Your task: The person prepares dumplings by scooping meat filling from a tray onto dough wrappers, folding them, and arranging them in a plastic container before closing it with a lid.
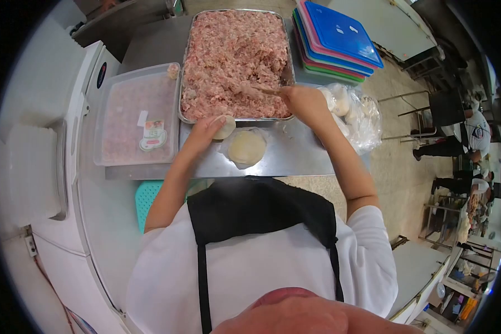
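Stacked coloured lids, lidded plastic tub

This is a commercial kitchen, prep area. The right hand holds a spatula in a big steel tray of minced meat; the left hand holds a dough round, both over a stainless table. Left of the left hand, a labelled plastic tub beside a white freezer. Far right of the right hand, staff in white uniforms; beyond it, stacked coloured lids.
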Demonstrator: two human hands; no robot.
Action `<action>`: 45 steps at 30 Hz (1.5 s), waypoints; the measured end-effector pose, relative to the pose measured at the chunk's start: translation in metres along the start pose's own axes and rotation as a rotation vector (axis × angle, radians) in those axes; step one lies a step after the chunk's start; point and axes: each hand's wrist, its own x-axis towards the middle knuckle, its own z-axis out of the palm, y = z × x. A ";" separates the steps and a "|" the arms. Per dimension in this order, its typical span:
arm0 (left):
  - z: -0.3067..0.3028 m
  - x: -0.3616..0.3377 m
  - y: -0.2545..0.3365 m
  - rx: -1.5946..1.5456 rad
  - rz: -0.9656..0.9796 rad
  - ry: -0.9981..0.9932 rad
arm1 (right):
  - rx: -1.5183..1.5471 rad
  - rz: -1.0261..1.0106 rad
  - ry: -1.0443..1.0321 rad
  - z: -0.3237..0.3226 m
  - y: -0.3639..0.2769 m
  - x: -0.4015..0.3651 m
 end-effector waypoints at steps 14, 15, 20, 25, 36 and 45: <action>-0.015 0.051 0.034 -0.796 -0.030 0.253 | 0.856 0.138 0.164 0.043 -0.025 -0.015; -0.012 0.062 0.038 -0.908 -0.025 0.276 | 0.962 0.212 0.170 0.032 -0.034 -0.009; 0.004 0.072 0.092 -1.357 -0.048 0.179 | 0.898 0.184 0.294 0.053 -0.050 0.013; -0.012 0.072 0.073 -1.516 -0.113 0.285 | 0.321 -0.095 0.180 0.033 -0.044 -0.002; -0.010 0.052 0.087 -1.307 -0.083 0.405 | 0.039 -0.093 0.219 -0.042 -0.084 -0.016; -0.009 0.038 0.089 -0.961 0.213 0.106 | 0.714 0.036 0.035 -0.043 -0.035 -0.020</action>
